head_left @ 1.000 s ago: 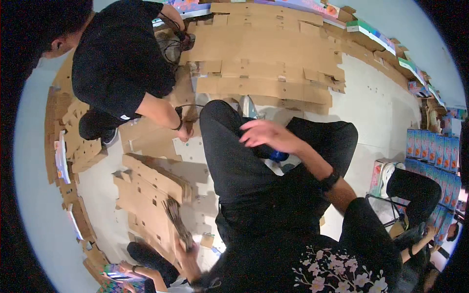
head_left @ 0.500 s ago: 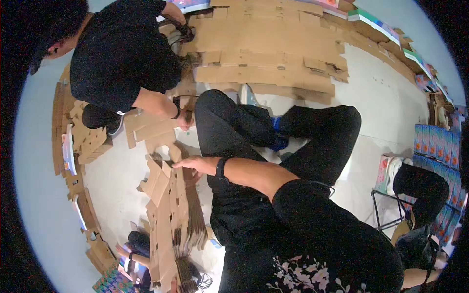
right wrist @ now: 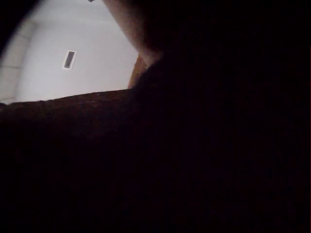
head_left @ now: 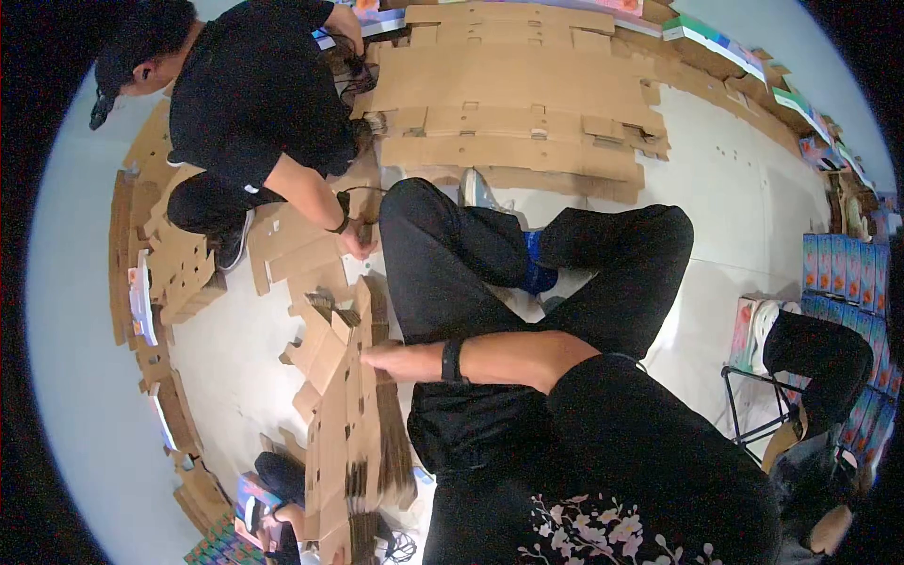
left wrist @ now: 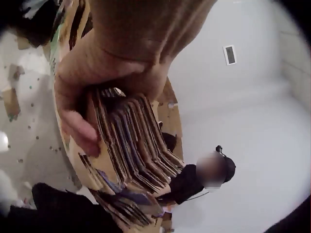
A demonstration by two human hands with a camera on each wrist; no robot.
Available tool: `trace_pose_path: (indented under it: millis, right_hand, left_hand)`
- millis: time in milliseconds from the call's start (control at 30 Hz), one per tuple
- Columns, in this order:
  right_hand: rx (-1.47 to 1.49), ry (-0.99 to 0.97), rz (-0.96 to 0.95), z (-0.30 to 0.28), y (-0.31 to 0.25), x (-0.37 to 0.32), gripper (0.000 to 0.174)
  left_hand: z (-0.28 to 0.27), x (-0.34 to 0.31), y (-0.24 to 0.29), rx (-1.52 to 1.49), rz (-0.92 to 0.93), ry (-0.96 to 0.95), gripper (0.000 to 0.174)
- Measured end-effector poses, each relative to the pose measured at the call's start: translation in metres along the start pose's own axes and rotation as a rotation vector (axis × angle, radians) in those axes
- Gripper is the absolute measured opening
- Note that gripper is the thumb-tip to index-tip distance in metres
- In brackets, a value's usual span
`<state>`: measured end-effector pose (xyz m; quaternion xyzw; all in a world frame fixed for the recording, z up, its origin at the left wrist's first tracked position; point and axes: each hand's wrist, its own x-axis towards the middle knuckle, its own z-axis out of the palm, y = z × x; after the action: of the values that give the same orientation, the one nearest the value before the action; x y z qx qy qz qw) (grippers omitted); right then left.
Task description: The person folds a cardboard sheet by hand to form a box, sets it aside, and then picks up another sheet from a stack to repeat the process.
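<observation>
A tall stack of flattened cardboard boxes stands along my left side, its layered edges towards my leg. In the left wrist view, my left hand grips the end of the cardboard bundle, thumb laid over its outer side and the far fingers hidden. Many folded brown layers show below the palm. My right hand reaches across my body and holds the near upper edge of the stack, its fingertips over the board and other fingers hidden. The right wrist view is mostly dark. My left hand is hidden in the head view.
A large flattened cardboard sheet lies on the floor ahead. Another person crouches at the front left, one hand near loose cardboard. Printed boxes are stacked at the right, beside a folding stool. My crossed legs fill the middle.
My right hand has swung from over my lap across to the left onto the cardboard stack. The stack has been brought up close beside my leg and stands more upright.
</observation>
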<state>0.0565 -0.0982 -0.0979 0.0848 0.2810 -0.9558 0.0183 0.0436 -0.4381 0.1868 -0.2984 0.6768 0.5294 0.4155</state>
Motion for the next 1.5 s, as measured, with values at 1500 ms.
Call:
trace_pose_path:
  millis: [1500]
  right_hand:
    - [-0.417,0.687,0.121,0.196,-0.223,-0.197,0.064]
  left_hand:
    - [0.353,0.065,0.206,0.246,0.592,-0.722,0.052]
